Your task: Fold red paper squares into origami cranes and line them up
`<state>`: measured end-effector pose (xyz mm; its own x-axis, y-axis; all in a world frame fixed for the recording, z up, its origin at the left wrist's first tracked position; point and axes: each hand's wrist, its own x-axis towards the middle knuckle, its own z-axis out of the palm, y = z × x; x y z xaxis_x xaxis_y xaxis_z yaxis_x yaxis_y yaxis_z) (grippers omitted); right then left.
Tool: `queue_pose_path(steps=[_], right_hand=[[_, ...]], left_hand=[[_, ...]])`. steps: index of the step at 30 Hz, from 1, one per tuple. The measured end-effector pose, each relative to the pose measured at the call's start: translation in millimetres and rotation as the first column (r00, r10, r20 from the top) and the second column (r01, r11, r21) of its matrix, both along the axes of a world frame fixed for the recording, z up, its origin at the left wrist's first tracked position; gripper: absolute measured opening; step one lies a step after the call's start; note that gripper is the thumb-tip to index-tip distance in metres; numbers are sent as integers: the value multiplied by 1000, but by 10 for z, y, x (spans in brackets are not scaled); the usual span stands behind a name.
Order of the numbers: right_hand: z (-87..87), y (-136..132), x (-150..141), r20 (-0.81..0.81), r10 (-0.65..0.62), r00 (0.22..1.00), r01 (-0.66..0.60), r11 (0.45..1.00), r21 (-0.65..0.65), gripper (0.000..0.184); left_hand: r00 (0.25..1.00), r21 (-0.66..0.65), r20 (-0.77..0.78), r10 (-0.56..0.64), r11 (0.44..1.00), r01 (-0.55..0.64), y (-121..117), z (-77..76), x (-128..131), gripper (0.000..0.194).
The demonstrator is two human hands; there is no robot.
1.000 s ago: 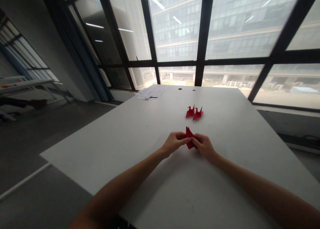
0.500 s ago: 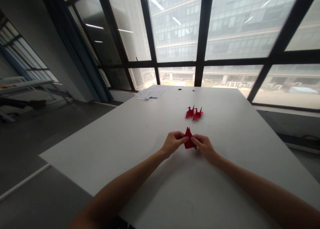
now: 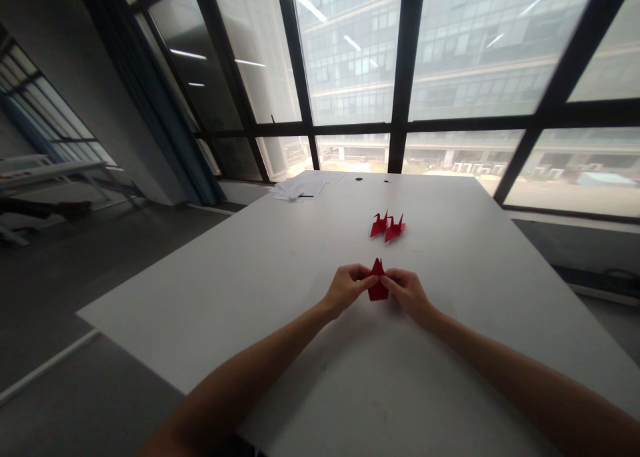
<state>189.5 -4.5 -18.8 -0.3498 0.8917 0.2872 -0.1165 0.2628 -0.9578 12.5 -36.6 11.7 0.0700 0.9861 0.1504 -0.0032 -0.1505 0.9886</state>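
Both my hands meet over the middle of a white table (image 3: 260, 290). My left hand (image 3: 346, 286) and my right hand (image 3: 407, 290) each pinch a side of a small folded red paper piece (image 3: 377, 285), which points upward between my fingertips, just above the tabletop. Beyond it, two finished red paper cranes (image 3: 387, 226) stand side by side on the table, a short way past my hands.
A loose stack of white sheets (image 3: 305, 185) lies at the table's far left corner, with two small dark dots (image 3: 359, 178) near the far edge. Large dark-framed windows rise behind the table. Another desk (image 3: 50, 170) stands far left.
The red paper piece has turned more upright between my fingertips and sits slightly lower. My hands have drawn a little closer together.
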Motion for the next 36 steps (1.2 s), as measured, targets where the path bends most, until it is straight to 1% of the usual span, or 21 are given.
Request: queue_pose_path(steps=[6, 10, 15, 19, 22, 28, 30, 34, 36], right_hand=[[-5, -6, -6, -3, 6, 1000, -6, 1000, 3, 31], [-10, -3, 2, -10, -3, 1000, 3, 1000, -1, 30], [-7, 6, 13, -25, -46, 999, 46, 999, -11, 30], [4, 8, 0, -23, -68, 997, 67, 997, -22, 30], [-4, 15, -9, -23, -76, 997, 75, 997, -33, 31], [-51, 73, 9, -43, -147, 988, 143, 987, -72, 35], [-41, 84, 10, -42, -151, 988, 147, 986, -80, 35], [11, 65, -6, -29, -100, 995, 97, 992, -83, 34], [28, 50, -13, -19, -94, 995, 92, 992, -85, 33]], left_hand=[[1000, 11, -2, 23, 1000, -23, 20, -19, -1, 33], [1000, 7, -15, 0, 1000, 0, 10, -5, 4, 32], [998, -21, -43, -49, 999, 48, -2, -9, 14, 35], [999, -28, -50, -2, 1000, 1, 23, -39, 13, 34], [999, -21, -43, 10, 1000, -11, 29, -44, 17, 34], [998, -54, -10, -68, 996, 68, 6, -62, 54, 37], [999, -59, 10, -53, 997, 54, 22, -96, 58, 35], [999, -48, 39, 10, 999, -8, 76, -165, 25, 33], [998, -41, 51, 26, 999, -23, 91, -178, 6, 32]])
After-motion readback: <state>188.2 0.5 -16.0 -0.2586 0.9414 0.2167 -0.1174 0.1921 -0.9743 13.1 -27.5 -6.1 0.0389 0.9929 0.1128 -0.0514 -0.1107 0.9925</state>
